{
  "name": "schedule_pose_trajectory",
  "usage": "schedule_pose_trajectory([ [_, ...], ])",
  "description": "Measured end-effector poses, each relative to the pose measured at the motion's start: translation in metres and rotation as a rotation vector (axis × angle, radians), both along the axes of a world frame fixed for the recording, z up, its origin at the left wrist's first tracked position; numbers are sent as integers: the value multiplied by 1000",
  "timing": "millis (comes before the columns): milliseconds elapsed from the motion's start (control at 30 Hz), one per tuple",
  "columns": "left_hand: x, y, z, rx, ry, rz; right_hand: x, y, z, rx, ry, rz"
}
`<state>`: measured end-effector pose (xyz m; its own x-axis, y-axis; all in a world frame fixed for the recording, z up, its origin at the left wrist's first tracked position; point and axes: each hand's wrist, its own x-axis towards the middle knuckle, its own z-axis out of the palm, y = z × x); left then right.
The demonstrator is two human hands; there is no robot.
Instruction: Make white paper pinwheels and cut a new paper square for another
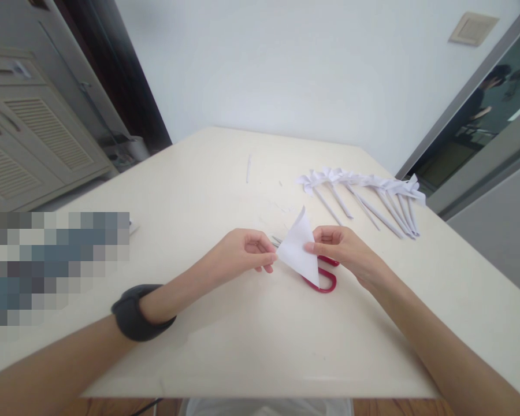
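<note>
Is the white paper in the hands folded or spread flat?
Folded: the white paper forms a triangle with a sharp crease, pinched between the left hand and the right hand.

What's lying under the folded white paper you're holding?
Under the folded white paper triangle, red-handled scissors lie on the cream table. Their handle loops show below the paper and grey blade tips poke out beside the left hand; the middle is covered.
</note>
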<state>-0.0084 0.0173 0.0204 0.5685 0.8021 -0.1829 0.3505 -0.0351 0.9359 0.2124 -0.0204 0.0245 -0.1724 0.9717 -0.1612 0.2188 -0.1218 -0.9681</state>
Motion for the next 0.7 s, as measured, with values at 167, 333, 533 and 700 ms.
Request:
schedule_pose_trajectory([
  [167,0,1,0,-7,-1,-9,-1,1,-2,8,13,9],
  [333,-1,3,-6,5,-9,-16,0,2,-3,10,26,12],
  [533,-1,3,-6,2,-10,-17,0,2,-4,20,17,7],
  [700,-1,2,-5,3,-9,-19,-2,2,-4,28,10,7],
])
